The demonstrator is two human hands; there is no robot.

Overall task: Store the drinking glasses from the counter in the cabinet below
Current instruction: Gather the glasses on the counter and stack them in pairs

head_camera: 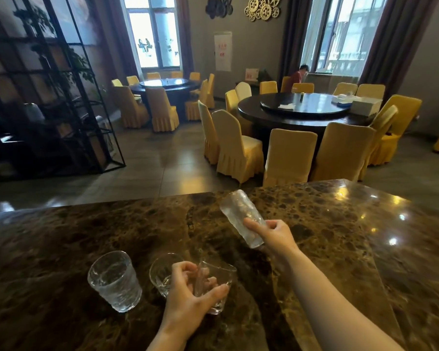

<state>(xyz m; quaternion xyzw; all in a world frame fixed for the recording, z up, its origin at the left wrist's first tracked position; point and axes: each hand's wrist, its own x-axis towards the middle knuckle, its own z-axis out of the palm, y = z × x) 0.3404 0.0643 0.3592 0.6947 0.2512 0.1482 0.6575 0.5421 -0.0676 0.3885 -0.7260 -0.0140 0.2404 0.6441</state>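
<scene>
Left hand (188, 291) grips 2 glasses (213, 282); textured glass (114, 281) just beside.

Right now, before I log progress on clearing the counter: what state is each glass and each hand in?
Tall ribbed glass: lifted off the counter, tilted, gripped by the right hand.
Clear tumbler: gripped by the left hand, tilted.
Round glass: beside the left hand's fingers; contact unclear.
Textured tumbler: upright on the counter, untouched, empty.
Right hand: closed on the tall ribbed glass.
Left hand: closed on the clear tumbler.
</scene>
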